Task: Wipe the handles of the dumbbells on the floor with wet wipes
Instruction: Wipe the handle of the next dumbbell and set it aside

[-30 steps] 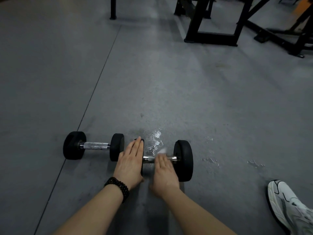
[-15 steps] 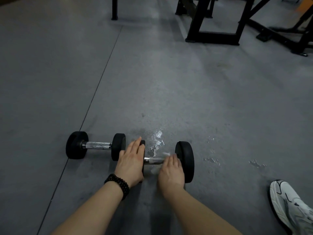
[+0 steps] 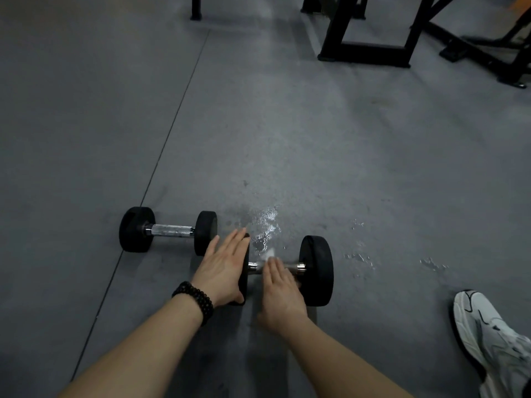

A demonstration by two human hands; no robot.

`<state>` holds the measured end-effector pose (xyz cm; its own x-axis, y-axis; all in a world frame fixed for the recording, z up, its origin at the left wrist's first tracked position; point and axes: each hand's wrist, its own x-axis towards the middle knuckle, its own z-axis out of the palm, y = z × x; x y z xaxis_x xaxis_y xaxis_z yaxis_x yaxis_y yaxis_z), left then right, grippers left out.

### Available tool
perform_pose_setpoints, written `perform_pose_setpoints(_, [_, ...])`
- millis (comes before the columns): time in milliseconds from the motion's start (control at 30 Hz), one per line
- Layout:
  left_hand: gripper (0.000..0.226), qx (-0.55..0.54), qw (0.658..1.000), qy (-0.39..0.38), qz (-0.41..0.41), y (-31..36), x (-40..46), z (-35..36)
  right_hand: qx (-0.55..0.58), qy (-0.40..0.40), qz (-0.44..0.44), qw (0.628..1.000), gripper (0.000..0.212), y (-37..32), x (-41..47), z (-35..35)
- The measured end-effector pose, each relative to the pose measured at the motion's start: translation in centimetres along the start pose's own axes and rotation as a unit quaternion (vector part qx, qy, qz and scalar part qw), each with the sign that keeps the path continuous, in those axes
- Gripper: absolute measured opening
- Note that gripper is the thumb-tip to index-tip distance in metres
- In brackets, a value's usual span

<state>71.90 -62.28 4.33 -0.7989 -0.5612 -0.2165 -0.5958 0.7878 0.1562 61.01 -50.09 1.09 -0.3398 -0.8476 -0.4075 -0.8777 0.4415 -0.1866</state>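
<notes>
Right hand presses wipe onto handle.

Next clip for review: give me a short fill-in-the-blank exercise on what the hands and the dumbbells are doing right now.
1. The right hand presses a white wipe on the near dumbbell's ____.
2. The left hand lies flat against that near dumbbell's ____ weight.
3. The number of dumbbells on the floor is ____.
4. The far dumbbell is touched by ____ hand.

Missing words: handle; left; two; neither
</notes>
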Motion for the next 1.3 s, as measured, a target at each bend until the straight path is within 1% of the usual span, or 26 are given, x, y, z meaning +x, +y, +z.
perform_pose_setpoints(33, [0.138,-0.002,1.000,0.006,-0.002,0.2,0.0,0.0,-0.012,-0.001,-0.016,1.000,0.093,0.1,-0.1,0.0])
perform_pose_setpoints(67, [0.139,-0.004,1.000,0.012,-0.004,0.3,-0.1,0.0,-0.021,0.006,-0.006,1.000,0.086,0.5,-0.1,-0.1])
perform_pose_setpoints(133, [0.142,0.002,1.000,0.022,-0.002,0.6,-0.1,-0.1,-0.030,0.031,0.062,0.997,0.072,1.0,-0.4,-0.2])
perform_pose_setpoints(167, [0.143,0.007,1.000,0.022,0.001,0.7,-0.2,-0.1,-0.026,0.036,0.088,0.995,0.071,1.0,-0.5,-0.2])
perform_pose_setpoints(200, [0.143,0.008,1.000,0.021,0.002,0.7,-0.2,-0.1,-0.013,0.032,0.088,0.995,0.075,0.7,-0.5,-0.2])
perform_pose_setpoints(267, [0.141,0.004,1.000,0.018,0.002,0.7,-0.4,-0.1,0.011,0.006,0.034,0.999,0.086,-0.2,-0.2,0.1])
perform_pose_setpoints(300, [0.140,-0.002,1.000,0.020,0.002,0.6,-0.4,0.0,0.002,-0.005,0.003,1.000,0.087,-0.4,-0.2,0.1])
perform_pose_setpoints(333, [0.140,-0.006,1.000,0.021,0.002,0.6,-0.4,0.1,-0.006,-0.004,-0.008,1.000,0.080,-0.3,-0.1,0.1])
perform_pose_setpoints(367, [0.140,-0.007,1.000,0.022,0.002,0.6,-0.5,0.1,-0.006,0.010,0.012,1.000,0.072,0.2,0.0,0.2])
perform_pose_setpoints(400, [0.140,-0.006,1.000,0.022,0.001,0.6,-0.5,0.2,-0.005,0.033,0.060,0.998,0.068,0.6,0.0,0.1])
perform_pose_setpoints(467, [0.140,-0.012,1.000,0.021,-0.001,0.5,-0.5,0.4,-0.004,0.044,0.124,0.991,0.070,0.5,-0.1,0.0])
perform_pose_setpoints(500, [0.141,-0.015,1.000,0.020,-0.001,0.4,-0.5,0.5,-0.005,0.036,0.115,0.993,0.079,0.0,-0.1,0.2])
perform_pose_setpoints(567, [0.141,-0.020,1.000,0.019,0.002,0.3,-0.4,0.6,0.002,0.022,0.038,0.999,0.090,-0.9,0.1,0.5])
perform_pose_setpoints(633, [0.141,-0.028,0.999,0.018,0.000,0.2,-0.4,0.7,-0.012,0.022,-0.012,1.000,0.087,-0.6,0.3,0.5])
perform_pose_setpoints(700, [0.144,-0.029,0.999,0.016,-0.005,0.3,-0.2,0.6,-0.004,0.039,0.045,0.998,0.074,0.7,0.4,0.1])
perform_pose_setpoints(733, [0.146,-0.025,1.000,0.013,-0.008,0.4,-0.1,0.5,0.003,0.041,0.080,0.996,0.072,1.2,0.5,0.0])
perform_pose_setpoints(767, [0.148,-0.022,1.000,0.004,-0.012,0.5,0.0,0.3,-0.001,0.035,0.089,0.995,0.076,1.2,0.5,0.1])
perform_pose_setpoints(833, [0.150,-0.022,1.000,-0.010,-0.019,0.5,0.5,0.2,-0.023,0.022,0.032,0.999,0.086,0.4,0.7,0.7])
perform_pose_setpoints(900, [0.150,-0.011,0.999,-0.018,-0.025,0.6,0.8,0.0,-0.015,0.005,-0.023,1.000,0.084,0.0,0.7,0.9])
perform_pose_setpoints(933, [0.149,-0.005,0.999,-0.024,-0.030,0.8,0.9,-0.1,-0.005,0.006,-0.019,1.000,0.079,0.3,0.8,0.7])
perform_pose_setpoints(1000, [0.148,0.006,0.999,-0.026,-0.047,1.1,0.9,-0.2,0.005,0.025,0.054,0.998,0.068,1.1,1.1,-0.1])
perform_pose_setpoints(1033, [0.148,0.010,0.998,-0.029,-0.053,1.2,0.9,-0.3,0.013,0.024,0.093,0.995,0.067,1.3,1.3,-0.4])
perform_pose_setpoints(1067, [0.147,0.016,0.998,-0.036,-0.054,1.3,0.9,-0.4,0.015,0.018,0.105,0.994,0.069,1.1,1.3,-0.6])
perform_pose_setpoints(1200, [0.142,0.032,0.997,-0.052,-0.042,1.1,1.3,-0.5,-0.003,-0.012,-0.030,0.999,0.084,-0.8,1.1,0.0])
perform_pose_setpoints(1233, [0.141,0.032,0.997,-0.051,-0.041,1.0,1.2,-0.4,-0.009,-0.012,-0.035,0.999,0.082,-0.7,1.1,0.3])
perform_pose_setpoints(1300, [0.142,0.033,0.998,-0.040,-0.035,0.9,1.0,-0.2,-0.010,0.007,0.031,0.999,0.075,0.1,1.4,0.1])
